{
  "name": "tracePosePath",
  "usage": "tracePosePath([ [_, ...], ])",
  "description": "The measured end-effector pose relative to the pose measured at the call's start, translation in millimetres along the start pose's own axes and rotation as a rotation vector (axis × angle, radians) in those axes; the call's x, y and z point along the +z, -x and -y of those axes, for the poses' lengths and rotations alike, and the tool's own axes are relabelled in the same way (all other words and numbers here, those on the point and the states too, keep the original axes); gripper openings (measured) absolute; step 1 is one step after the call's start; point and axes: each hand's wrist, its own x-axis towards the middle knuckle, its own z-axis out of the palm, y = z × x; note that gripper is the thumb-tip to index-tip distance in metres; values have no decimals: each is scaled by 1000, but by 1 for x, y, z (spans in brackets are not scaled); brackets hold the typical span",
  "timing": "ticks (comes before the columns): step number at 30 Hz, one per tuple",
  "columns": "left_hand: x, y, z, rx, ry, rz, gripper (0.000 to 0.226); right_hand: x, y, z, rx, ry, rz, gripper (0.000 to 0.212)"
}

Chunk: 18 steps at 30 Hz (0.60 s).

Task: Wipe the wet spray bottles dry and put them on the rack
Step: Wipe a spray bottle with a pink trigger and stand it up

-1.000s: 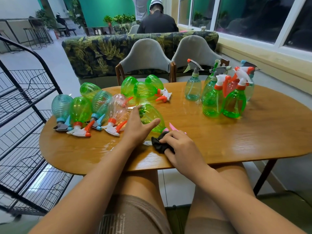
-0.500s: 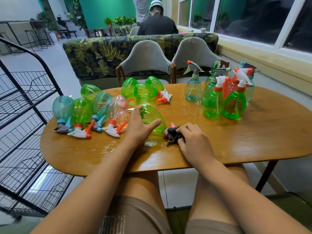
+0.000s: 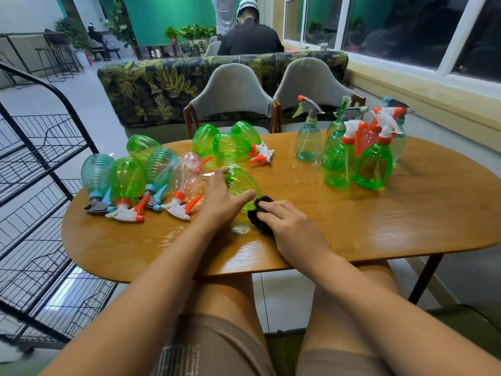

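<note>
A green spray bottle (image 3: pixel 242 183) lies on its side on the wooden table (image 3: pixel 366 229). My left hand (image 3: pixel 220 203) rests flat on its near left side, fingers straight and thumb spread along its body. Just to the right, my right hand (image 3: pixel 291 229) grips a black cloth (image 3: pixel 259 214) and presses it against the bottle's nozzle end, which is hidden under the cloth. The black wire rack (image 3: pixel 40 161) stands to the left of the table, and its shelves in view hold nothing.
Several green, teal and pink bottles (image 3: pixel 127 180) lie in a row at the table's left, with more green ones (image 3: pixel 230 145) behind. Several upright bottles (image 3: pixel 374 164) stand at the back right. Two grey chairs (image 3: pixel 233 96) face me. The tabletop near my hands looks wet.
My right hand has rubbed the cloth along the bottle's nozzle end, first to the right, then back left. The pink trigger that showed earlier is now covered. My left hand has stayed on the bottle.
</note>
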Motion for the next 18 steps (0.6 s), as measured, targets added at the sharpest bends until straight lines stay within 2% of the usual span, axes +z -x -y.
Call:
tracePosePath([
  [3, 0, 0, -1, -3, -8, 2, 95, -7, 12, -9, -118, 29, 21, 30],
  [5, 0, 0, -2, -9, -9, 2, 95, -12, 17, -19, -121, 28, 34, 31],
  [11, -1, -1, -4, -21, 0, 22, 96, -13, 21, -40, 94, 47, 62, 43],
  [18, -2, 0, -3, -18, -4, 28, 96, -15, 8, -36, 272, 36, 106, 44],
])
